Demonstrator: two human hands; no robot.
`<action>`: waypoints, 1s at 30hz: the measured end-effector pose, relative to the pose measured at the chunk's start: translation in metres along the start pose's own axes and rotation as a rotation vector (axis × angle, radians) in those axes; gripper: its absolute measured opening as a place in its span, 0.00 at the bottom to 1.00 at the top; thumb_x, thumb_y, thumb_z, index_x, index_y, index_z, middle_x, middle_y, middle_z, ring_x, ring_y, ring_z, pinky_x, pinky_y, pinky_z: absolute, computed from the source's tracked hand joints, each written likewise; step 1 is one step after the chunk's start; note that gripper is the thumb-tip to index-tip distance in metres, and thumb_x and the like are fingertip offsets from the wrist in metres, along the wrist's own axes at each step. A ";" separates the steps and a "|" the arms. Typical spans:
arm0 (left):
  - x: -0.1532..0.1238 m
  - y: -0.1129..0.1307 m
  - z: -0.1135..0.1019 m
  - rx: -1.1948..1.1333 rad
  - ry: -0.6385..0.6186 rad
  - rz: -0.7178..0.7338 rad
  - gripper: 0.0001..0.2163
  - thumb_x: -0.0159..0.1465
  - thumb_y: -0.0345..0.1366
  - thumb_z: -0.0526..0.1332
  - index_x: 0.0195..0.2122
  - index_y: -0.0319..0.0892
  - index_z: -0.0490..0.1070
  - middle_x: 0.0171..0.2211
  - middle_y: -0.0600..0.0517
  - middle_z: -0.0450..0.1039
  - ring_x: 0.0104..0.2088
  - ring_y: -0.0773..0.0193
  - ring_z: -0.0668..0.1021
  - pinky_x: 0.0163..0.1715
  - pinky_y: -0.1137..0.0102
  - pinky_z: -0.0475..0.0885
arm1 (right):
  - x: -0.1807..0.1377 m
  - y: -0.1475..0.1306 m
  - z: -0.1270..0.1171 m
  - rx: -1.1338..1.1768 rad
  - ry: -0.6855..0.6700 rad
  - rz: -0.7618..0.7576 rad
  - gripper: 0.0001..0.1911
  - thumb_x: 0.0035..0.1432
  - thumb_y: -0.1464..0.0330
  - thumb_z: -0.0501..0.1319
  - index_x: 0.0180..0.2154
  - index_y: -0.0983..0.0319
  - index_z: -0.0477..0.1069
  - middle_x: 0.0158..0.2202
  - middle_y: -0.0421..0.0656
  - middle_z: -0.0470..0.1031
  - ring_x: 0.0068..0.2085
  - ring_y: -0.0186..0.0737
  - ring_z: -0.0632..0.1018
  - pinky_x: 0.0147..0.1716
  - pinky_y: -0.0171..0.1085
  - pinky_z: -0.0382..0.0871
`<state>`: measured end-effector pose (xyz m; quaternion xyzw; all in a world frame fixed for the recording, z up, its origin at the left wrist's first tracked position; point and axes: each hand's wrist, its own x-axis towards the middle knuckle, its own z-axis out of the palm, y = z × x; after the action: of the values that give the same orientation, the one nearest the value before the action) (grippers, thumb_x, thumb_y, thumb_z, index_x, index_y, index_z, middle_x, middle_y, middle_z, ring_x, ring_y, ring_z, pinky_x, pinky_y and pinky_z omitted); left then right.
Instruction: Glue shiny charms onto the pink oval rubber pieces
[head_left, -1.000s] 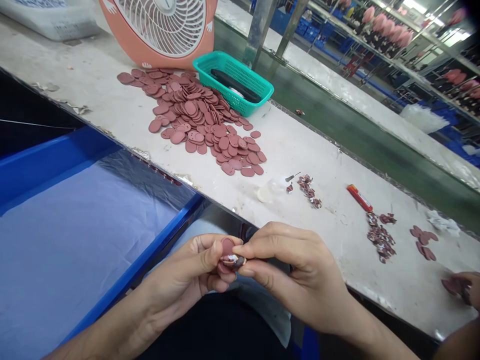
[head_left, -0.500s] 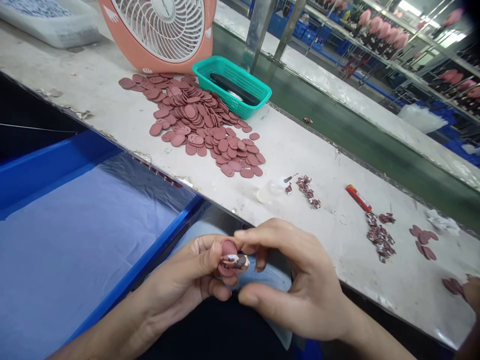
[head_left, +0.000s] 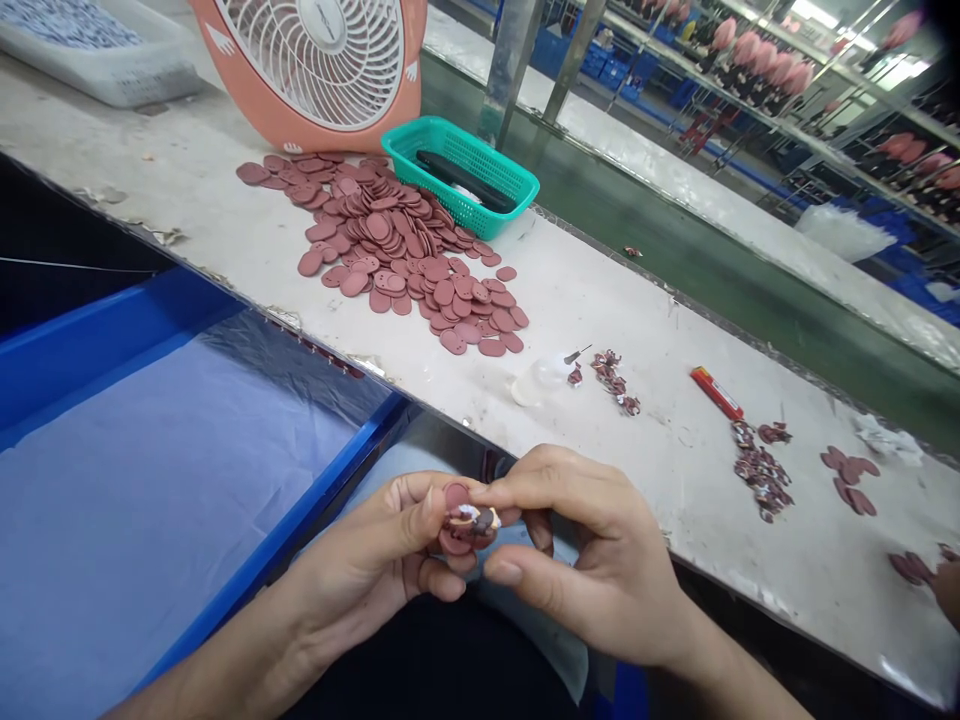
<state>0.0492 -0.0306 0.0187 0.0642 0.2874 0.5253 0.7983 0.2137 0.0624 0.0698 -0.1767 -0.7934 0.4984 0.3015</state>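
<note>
Maroon oval tab (head_left: 471, 520) w/ shiny insert pinched btw L hand (head_left: 360, 540) thumb & fingers and R hand (head_left: 600, 550) fingertips, held above lap for fine control; spare tabs (head_left: 397, 270) piled on white bench (head_left: 600, 290) ahead.

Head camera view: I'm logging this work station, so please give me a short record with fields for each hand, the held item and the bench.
left hand: thumb and fingers hold the held item
right hand: thumb and fingers pinch the same item from the other side
held item: maroon oval pieces with a shiny printed piece against them
bench: scuffed white work bench with a pile of maroon ovals, a green plastic basket and a red tube
left of bench: blue bin with plastic lining
</note>
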 end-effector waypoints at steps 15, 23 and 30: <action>0.003 -0.003 0.000 -0.098 0.047 -0.008 0.08 0.54 0.36 0.76 0.28 0.37 0.83 0.22 0.55 0.72 0.22 0.77 0.73 0.25 0.84 0.75 | 0.003 0.002 0.002 -0.018 -0.011 0.010 0.05 0.60 0.74 0.69 0.39 0.69 0.81 0.28 0.43 0.77 0.28 0.29 0.73 0.28 0.27 0.69; 0.003 -0.005 -0.003 -0.140 0.041 -0.024 0.06 0.54 0.34 0.76 0.30 0.38 0.84 0.22 0.55 0.73 0.22 0.76 0.74 0.25 0.84 0.75 | 0.003 0.005 0.002 -0.036 -0.020 -0.007 0.04 0.60 0.74 0.69 0.39 0.66 0.81 0.30 0.44 0.79 0.29 0.31 0.76 0.29 0.29 0.72; 0.002 -0.004 -0.003 -0.139 0.042 -0.016 0.08 0.53 0.36 0.77 0.32 0.38 0.84 0.22 0.55 0.73 0.22 0.76 0.74 0.24 0.83 0.75 | 0.004 0.003 0.002 -0.064 -0.025 -0.037 0.04 0.61 0.74 0.68 0.40 0.65 0.80 0.30 0.42 0.79 0.30 0.31 0.77 0.29 0.30 0.73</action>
<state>0.0513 -0.0312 0.0144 -0.0047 0.2672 0.5390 0.7988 0.2089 0.0651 0.0676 -0.1654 -0.8158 0.4692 0.2950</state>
